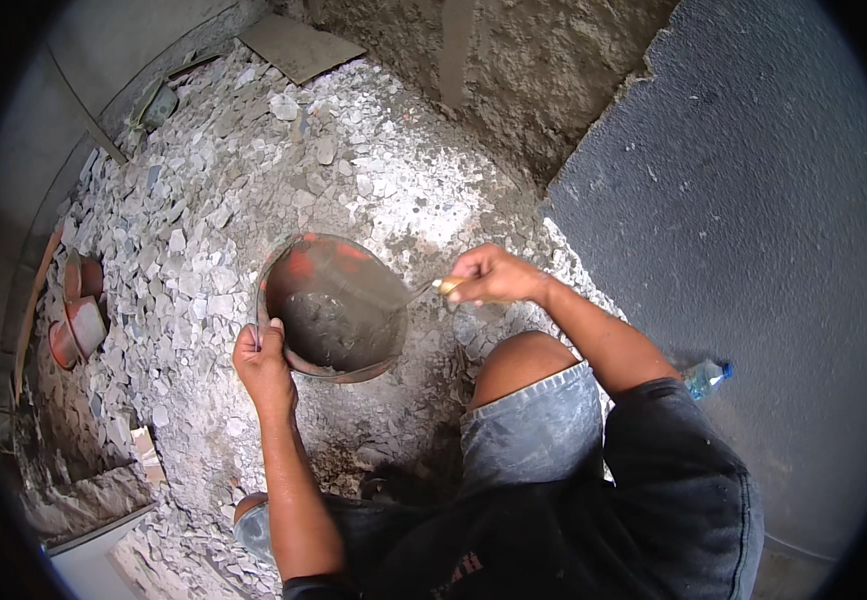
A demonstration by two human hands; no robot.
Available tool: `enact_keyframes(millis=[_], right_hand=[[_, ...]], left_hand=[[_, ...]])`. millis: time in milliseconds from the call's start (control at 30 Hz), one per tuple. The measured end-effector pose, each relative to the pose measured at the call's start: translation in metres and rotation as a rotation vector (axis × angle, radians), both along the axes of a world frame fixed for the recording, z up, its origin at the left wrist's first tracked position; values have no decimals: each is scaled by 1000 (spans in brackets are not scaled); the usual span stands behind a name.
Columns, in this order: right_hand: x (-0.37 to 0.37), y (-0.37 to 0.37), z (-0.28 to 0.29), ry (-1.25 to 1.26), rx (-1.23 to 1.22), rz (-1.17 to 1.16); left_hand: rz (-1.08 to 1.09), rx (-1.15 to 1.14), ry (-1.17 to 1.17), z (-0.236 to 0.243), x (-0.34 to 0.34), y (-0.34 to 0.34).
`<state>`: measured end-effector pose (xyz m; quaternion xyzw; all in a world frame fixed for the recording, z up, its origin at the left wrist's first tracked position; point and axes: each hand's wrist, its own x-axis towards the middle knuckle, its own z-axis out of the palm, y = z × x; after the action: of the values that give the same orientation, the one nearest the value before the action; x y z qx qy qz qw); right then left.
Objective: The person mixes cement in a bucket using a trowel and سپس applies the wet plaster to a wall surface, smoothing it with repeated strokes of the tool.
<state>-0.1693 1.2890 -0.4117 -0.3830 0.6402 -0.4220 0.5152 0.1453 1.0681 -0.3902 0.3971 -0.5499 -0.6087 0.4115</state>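
I have both hands at work around a mortar-smeared bucket [301, 262], which sits upright on the rubble-strewn floor [209, 305], a little left of the middle of the scene. The left hand [264, 366] is clenched on its rim at the near left side, thumb uppermost. The right hand [489, 275] is closed round the pale wooden handle [448, 285] of a trowel [386, 293], just beyond the bucket's right edge. I can follow the metal from that handle leftward over the rim and into the bucket, but the blade is blurred and I cannot make out its exact outline. Below it lies wet grey mortar [326, 328], lumpy on top, with orange-red patches showing on the far inner wall.

Close in on my view, a bare knee and faded grey denim shorts [534, 425] lie right of the bucket, under a dark T-shirt [554, 540]. A clear plastic bottle [702, 379] with a blue cap shows just past the right sleeve, against a dark grey, rough-textured expanse [744, 220] that fills the right side.

Broken chips spread far and left. Over there I see some stained reddish buckets [84, 325] lying together, and a flat board [302, 47] at the far end, near a rough, chipped wall [539, 85].
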Motion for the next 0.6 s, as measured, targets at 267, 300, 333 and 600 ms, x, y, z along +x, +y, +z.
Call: enact_keyframes(millis=[267,300,333,600], right_hand=[[-155,86,154,518,109,-689],[-135,82,195,662,164,-680],[-110,70,221,796,211,-656],[-3,0,140,1579,199,215]], left_hand=[[-51,103,14,-36,-9,14],[-56,91,-61,-34,-18,19],[-74,88,-74,-36,-19,20],[-253,-15,-190,23,-79,42]])
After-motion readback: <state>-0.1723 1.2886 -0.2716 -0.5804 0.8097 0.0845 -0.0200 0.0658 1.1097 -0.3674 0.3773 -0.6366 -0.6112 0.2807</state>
